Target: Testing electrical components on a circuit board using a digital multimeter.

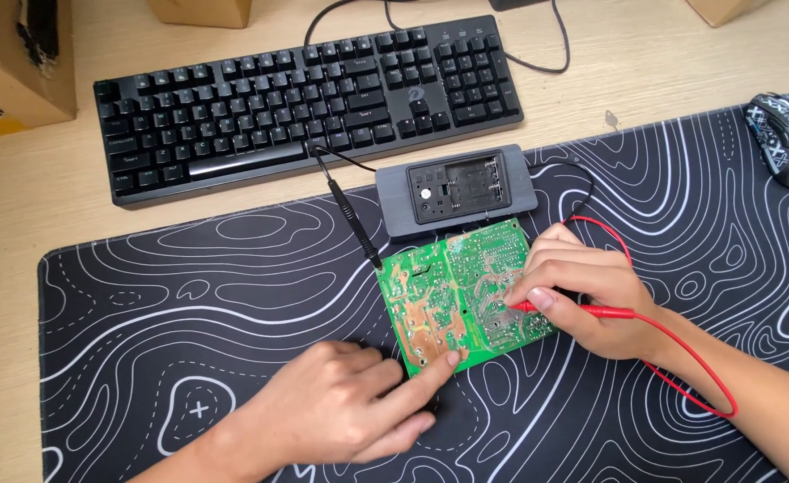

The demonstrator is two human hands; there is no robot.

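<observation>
Black desk mat (189,295), one circuit board (453,295), two probes, right hand (582,295) pinching red probe (582,309)

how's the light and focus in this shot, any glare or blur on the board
Head view: even, soft light, with only faint shadows under the left hand and right hand. The green circuit board is sharp, its solder side showing mild sheen but no blown-out glare. The red probe and black probe look crisp, with no motion blur. The keyboard bows slightly from lens distortion.
</observation>
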